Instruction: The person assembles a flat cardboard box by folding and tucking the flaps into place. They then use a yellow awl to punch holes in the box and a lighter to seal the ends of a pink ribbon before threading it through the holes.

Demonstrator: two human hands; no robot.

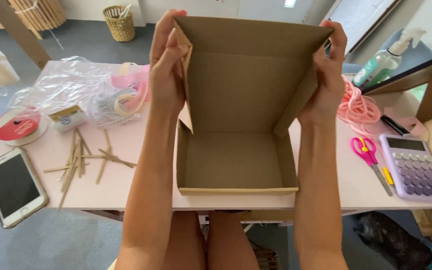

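Nearest, bare forearms rising to a cardboard box [236,160] resting open on the pink counter [126,190]. Left hand [167,70] clamped on the raised lid's left flap, right hand [326,80] gripping its right edge. Uneven pressing likely to buckle a flap or skid the box toward the pink scissors [368,152].

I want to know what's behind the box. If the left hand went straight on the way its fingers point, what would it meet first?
Probably nothing close: the left hand points up past the brown cardboard box lid toward grey floor; depth is unclear.
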